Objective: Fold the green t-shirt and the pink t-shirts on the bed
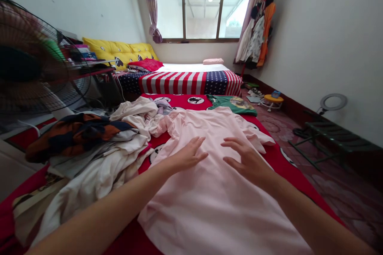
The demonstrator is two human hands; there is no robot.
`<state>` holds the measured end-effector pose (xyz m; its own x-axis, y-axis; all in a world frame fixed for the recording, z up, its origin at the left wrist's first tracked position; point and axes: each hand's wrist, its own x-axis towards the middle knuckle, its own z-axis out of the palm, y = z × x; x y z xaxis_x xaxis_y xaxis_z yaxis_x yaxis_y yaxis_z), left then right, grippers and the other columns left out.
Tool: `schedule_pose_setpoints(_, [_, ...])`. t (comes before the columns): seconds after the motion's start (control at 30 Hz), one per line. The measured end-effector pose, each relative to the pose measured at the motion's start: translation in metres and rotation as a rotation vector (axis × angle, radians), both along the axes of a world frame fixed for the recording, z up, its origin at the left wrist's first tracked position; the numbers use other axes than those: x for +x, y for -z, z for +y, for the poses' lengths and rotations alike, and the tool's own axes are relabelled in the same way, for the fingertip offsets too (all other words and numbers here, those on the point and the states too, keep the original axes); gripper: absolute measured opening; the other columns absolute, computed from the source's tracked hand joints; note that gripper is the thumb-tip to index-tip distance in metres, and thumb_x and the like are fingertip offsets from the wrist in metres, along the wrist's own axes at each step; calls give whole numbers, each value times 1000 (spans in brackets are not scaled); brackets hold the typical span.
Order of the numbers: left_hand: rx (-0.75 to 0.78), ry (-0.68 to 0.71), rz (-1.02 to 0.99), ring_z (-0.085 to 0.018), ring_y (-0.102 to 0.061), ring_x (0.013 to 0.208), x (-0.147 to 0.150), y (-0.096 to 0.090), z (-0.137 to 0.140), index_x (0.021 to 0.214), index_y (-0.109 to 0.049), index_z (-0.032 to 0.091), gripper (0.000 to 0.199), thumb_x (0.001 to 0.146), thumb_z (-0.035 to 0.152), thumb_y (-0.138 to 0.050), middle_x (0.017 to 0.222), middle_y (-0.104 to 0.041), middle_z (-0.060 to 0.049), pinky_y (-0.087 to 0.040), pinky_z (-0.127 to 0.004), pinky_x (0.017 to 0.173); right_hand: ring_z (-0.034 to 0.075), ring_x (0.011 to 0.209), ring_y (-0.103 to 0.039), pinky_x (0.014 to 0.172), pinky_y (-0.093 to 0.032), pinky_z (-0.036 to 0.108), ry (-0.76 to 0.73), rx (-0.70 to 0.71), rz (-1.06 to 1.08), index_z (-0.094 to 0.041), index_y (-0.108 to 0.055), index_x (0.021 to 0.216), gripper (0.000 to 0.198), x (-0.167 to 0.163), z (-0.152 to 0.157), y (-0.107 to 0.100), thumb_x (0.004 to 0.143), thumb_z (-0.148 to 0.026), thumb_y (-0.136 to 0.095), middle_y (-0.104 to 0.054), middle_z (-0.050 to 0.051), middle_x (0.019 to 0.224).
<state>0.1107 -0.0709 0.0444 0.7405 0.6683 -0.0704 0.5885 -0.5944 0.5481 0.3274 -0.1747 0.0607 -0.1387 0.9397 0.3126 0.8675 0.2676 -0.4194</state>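
Observation:
A pale pink short-sleeved T-shirt [209,203] lies spread out over a red patterned cloth [176,99], its collar end pointing away from me. Over its left half is my left hand [188,154], fingers stretched out and holding nothing. My right hand [245,161] is over the right half, its fingers apart and slightly bent. Whether either palm touches the fabric I cannot tell. A folded green T-shirt [231,104] with a printed picture lies beyond the pink one, to the right.
A heap of crumpled clothes [107,171] rises close on the left, and a large fan [32,59] stands behind it. Beyond is a bed [182,83] with a striped, starred cover. A green folding stool [335,135] and a small yellow stool [273,99] stand on the floor at right.

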Motion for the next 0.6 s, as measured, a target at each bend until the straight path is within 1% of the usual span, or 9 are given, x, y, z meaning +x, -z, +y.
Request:
schedule_pose_setpoints(0.1, [183, -116, 86, -36, -10, 148, 0, 30, 22, 153, -25, 14, 74, 94, 52, -47, 160, -14, -21, -18, -51, 117, 28, 132, -48, 111, -36, 45, 13, -3, -143, -15, -54, 133, 50, 22, 34, 31, 90, -40, -53, -49, 17, 144])
schedule_pose_setpoints(0.17, [307, -239, 139, -35, -17, 147, -18, 40, 38, 150, -31, 11, 70, 95, 55, -40, 159, -19, -20, -20, -50, 117, 32, 137, -42, 114, -31, 50, 53, -5, -241, -12, -55, 133, 54, 51, 42, 51, 89, -43, -53, -49, 19, 144])
schedule_pose_setpoints(0.23, [397, -354, 208, -31, -27, 145, -38, 46, 50, 149, -34, 10, 66, 98, 52, -35, 157, -27, -18, -24, -47, 116, 31, 138, -41, 114, -31, 52, 105, 19, -223, -14, -58, 130, 50, 80, 43, 62, 91, -44, -47, -51, 15, 144])
schedule_pose_setpoints(0.3, [464, -416, 264, -28, -32, 143, -50, 51, 57, 149, -35, 10, 63, 99, 48, -34, 156, -31, -15, -25, -43, 117, 29, 128, -52, 106, -41, 46, 169, 34, -128, -18, -67, 116, 42, 100, 45, 59, 92, -45, -44, -63, 11, 131])
schedule_pose_setpoints(0.37, [513, -433, 294, -26, -33, 142, -52, 53, 58, 149, -35, 9, 62, 99, 46, -35, 156, -32, -14, -25, -40, 117, 27, 105, -66, 91, -51, 38, 308, 87, -33, -21, -72, 100, 35, 113, 54, 48, 90, -42, -47, -73, 9, 110])
schedule_pose_setpoints(0.43, [543, -434, 304, -26, -33, 142, -49, 55, 57, 149, -36, 10, 63, 99, 47, -34, 156, -32, -13, -25, -40, 117, 24, 88, -69, 79, -52, 34, 489, 168, -9, -20, -72, 94, 28, 123, 71, 34, 85, -35, -50, -74, 9, 100])
schedule_pose_setpoints(0.47, [552, -435, 308, -26, -33, 142, -47, 55, 56, 149, -36, 10, 62, 99, 47, -34, 156, -32, -13, -25, -39, 117, 24, 88, -68, 78, -51, 33, 568, 173, -36, -19, -72, 97, 28, 128, 82, 29, 83, -32, -52, -73, 10, 102])
schedule_pose_setpoints(0.53, [559, -436, 310, -25, -34, 142, -45, 56, 55, 149, -37, 10, 62, 99, 47, -34, 155, -33, -13, -26, -39, 117, 27, 92, -67, 74, -49, 33, 673, 48, -126, -15, -70, 105, 33, 136, 104, 24, 79, -31, -56, -71, 14, 108])
schedule_pose_setpoints(0.6, [565, -439, 304, -25, -35, 142, -45, 56, 55, 149, -37, 11, 62, 99, 47, -34, 155, -34, -13, -26, -39, 117, 29, 88, -68, 66, -47, 31, 700, -134, -192, -12, -70, 103, 36, 141, 123, 25, 74, -32, -64, -73, 15, 101])
